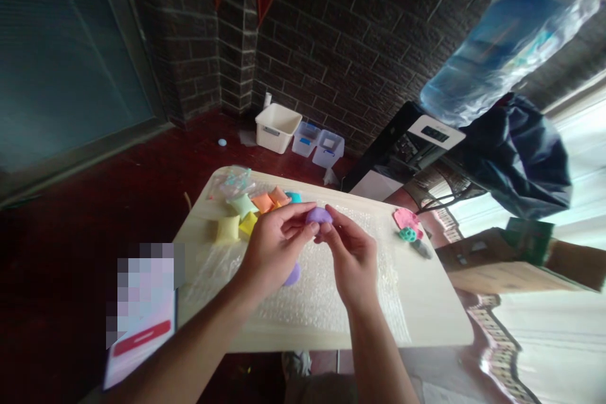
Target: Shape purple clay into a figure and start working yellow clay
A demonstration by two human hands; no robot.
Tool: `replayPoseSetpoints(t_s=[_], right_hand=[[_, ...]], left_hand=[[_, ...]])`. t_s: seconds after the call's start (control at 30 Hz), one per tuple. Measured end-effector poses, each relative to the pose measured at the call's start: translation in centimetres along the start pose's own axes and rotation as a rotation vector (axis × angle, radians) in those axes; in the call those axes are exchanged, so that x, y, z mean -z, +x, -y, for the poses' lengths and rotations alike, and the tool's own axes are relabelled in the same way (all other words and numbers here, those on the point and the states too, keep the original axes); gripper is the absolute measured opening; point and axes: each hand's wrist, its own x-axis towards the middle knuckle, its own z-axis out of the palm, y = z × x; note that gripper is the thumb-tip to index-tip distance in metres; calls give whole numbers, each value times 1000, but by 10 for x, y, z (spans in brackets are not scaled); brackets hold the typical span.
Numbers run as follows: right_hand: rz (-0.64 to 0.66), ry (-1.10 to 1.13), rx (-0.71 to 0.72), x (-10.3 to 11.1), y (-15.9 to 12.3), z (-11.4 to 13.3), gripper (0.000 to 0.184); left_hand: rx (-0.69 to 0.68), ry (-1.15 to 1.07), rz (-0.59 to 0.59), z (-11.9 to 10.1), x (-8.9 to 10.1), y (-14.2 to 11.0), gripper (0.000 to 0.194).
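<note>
A small lump of purple modelling clay [319,215] is pinched between the fingertips of both hands above the table. My left hand [279,240] grips it from the left with thumb and fingers closed. From the right, my right hand [353,252] holds the same lump between thumb and fingers. Below my left wrist a second purple piece [293,275] lies on the bubble wrap [326,297], partly hidden by the arm. Beyond my left hand sit soft-looking packets in pale yellow [228,229], bright yellow [249,223], pale green [243,206] and orange [263,202].
A clear plastic bag [235,182] lies at the table's far left corner. Pink [407,219] and teal [408,235] shaped pieces rest near the right edge. Storage bins [278,128] stand on the floor by the wall. A cardboard box [511,271] and water dispenser [398,145] are at the right.
</note>
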Motion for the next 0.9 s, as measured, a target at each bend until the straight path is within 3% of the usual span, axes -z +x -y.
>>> replayPoseSetpoints(t_s=[0.27, 0.47, 0.7, 0.83, 0.9], right_hand=[[-16, 38, -9, -3, -1, -3, 34], [-47, 75, -46, -2, -1, -7, 22], [-10, 116, -29, -4, -1, 3, 11], [16, 10, 5, 3, 1, 3, 30], [36, 14, -7, 5, 1, 2, 25]], left_hand=[[14, -47, -41, 3, 3, 4, 46], [62, -105, -57, 0, -1, 4, 50], [-47, 92, 25, 2, 5, 1, 29], [-62, 144, 87, 2, 6, -1, 25], [-55, 87, 80, 2, 5, -2, 28]])
